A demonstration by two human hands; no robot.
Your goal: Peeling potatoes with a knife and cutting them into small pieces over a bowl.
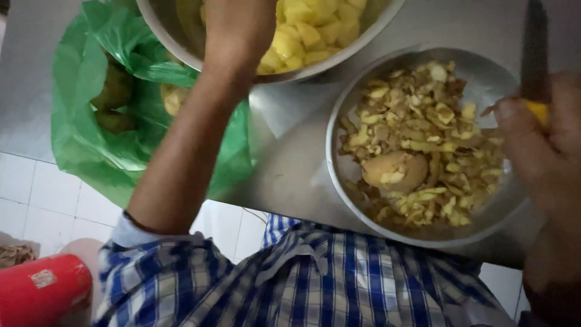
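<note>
The left hand (239,27) reaches over the rim of the large bowl (175,45) at the far edge of the worktop (290,151). The bowl holds yellow cut pieces (311,30). The hand is seen from the back, with its fingers hidden inside the bowl; whether they are clenched or released cannot be told.

The right hand (548,139) is at the worktop's right edge, just beside the rim of the second bowl (484,66). Its fingers are clenched round the yellow handle of a knife (535,54), whose dark blade points toward the far edge.

The second bowl sits at the near edge, toward the right, partly overhanging it. It is filled with brown and pale peelings (423,121). A rounded, partly peeled tuber (396,171) lies among them, toward the near side of the bowl.

A green plastic bag (91,139) lies open at the left edge of the worktop, under and beside the left forearm. It contains dark unpeeled tubers (115,91); a yellowish piece shows beside them.

Below the near edge are the person's blue and white checked shirt (315,284), a white tiled floor (54,194), and a red cylindrical object (39,290) at the lower left.
</note>
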